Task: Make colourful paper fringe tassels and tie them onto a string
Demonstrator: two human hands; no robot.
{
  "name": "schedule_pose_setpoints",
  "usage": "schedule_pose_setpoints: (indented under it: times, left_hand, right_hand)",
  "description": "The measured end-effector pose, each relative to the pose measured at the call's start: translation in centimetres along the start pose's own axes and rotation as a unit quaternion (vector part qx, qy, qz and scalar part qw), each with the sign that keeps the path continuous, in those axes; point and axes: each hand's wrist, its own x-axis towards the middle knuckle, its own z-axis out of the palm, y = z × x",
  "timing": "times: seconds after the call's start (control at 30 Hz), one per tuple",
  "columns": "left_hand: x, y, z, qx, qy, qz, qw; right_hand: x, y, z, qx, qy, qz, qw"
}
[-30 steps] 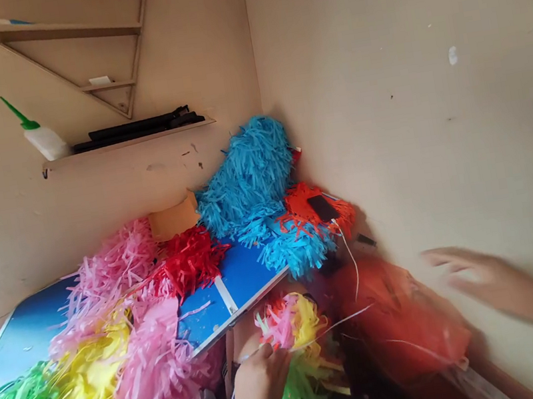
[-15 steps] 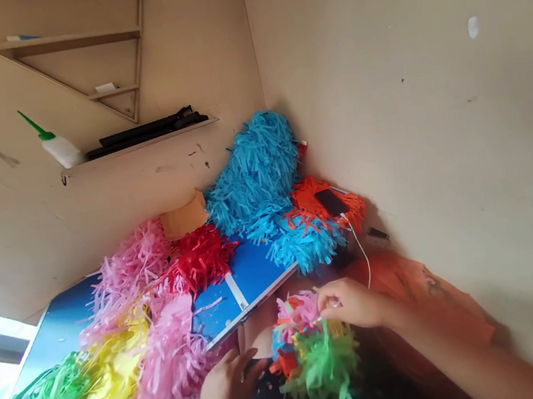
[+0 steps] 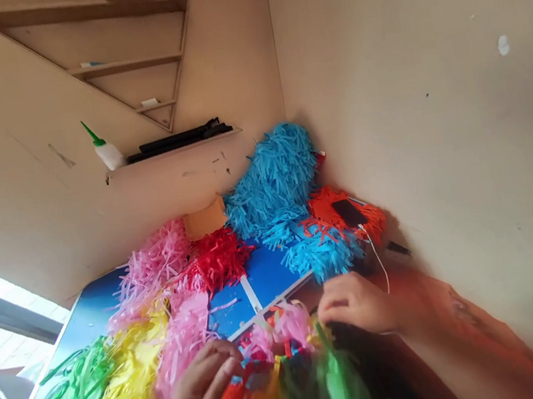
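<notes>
A multicoloured paper fringe garland [image 3: 296, 336], with pink, orange, yellow, blue and green strips, hangs stretched across my lap in front of the table edge. Its right end is pinched in my right hand [image 3: 357, 304], whose fingers are curled closed. At the garland's left end, my left hand [image 3: 203, 388] has thumb and fingers drawn together on the paper. The lower strips, above all the green ones, are smeared by motion. A pile of pink fringe [image 3: 183, 344] lies just beyond my left hand.
The blue table [image 3: 275, 272] bears bundles of green fringe [image 3: 81, 390], yellow fringe [image 3: 132, 389], red fringe [image 3: 220, 257] and blue fringe [image 3: 277, 171]. A phone [image 3: 349, 212] with a white cable rests on orange fringe [image 3: 320, 204]. A glue bottle [image 3: 109, 155] stands on the wall shelf [image 3: 178, 151].
The garland was bunched under my right hand and is now spread sideways between both hands. My left hand has come to its left end. The view has shifted left and up.
</notes>
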Motion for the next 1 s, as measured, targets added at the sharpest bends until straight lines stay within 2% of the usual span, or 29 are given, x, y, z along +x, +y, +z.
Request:
schedule_pose_setpoints:
  times: [0.03,0.1,0.2,0.27,0.37,0.47,0.53,0.6,0.67,0.73,0.83,1.0]
  left_hand:
    - [0.0,0.2,-0.2,-0.001,-0.011,-0.016,1.000]
    - [-0.1,0.4,-0.5,0.016,0.005,-0.055,0.998]
    - [0.0,0.2,-0.7,0.007,0.000,-0.091,0.996]
    - [0.3,-0.1,-0.8,0.001,0.000,-0.100,0.995]
    - [0.8,-0.8,-0.5,0.016,0.023,-0.106,0.994]
    - [1.2,-1.1,1.0,0.021,0.057,-0.116,0.991]
    - [1.3,-0.8,3.0,0.037,0.074,-0.111,0.990]
    - [1.2,0.0,5.9,0.103,0.044,-0.093,0.989]
    - [0.9,0.9,8.8,0.234,0.002,-0.085,0.969]
    - [0.5,1.5,11.0,0.322,-0.005,-0.079,0.943]
    - [0.0,1.4,12.6,0.360,-0.013,-0.050,0.931]
    - [-1.6,-0.4,15.0,0.322,-0.035,0.026,0.946]
  right_hand:
    - [0.2,-0.2,0.0,-0.009,0.006,0.015,1.000]
    - [0.5,-0.3,0.0,-0.015,-0.003,0.055,0.998]
    - [1.0,0.0,0.2,0.007,-0.065,0.098,0.993]
    - [1.3,0.9,0.4,0.000,-0.080,0.130,0.988]
    - [1.4,2.4,1.2,0.017,-0.043,0.163,0.986]
    - [0.5,3.0,3.4,0.154,-0.012,0.178,0.972]
    - [-0.2,2.6,5.6,0.311,-0.006,0.220,0.925]
    - [-0.8,1.9,8.2,0.462,0.008,0.266,0.846]
    - [-1.1,1.4,10.3,0.563,0.036,0.284,0.775]
    - [-1.0,1.3,11.5,0.620,0.066,0.297,0.723]
    - [-1.0,1.8,12.2,0.640,0.094,0.343,0.681]
    - [-0.8,2.5,12.2,0.669,0.087,0.341,0.655]
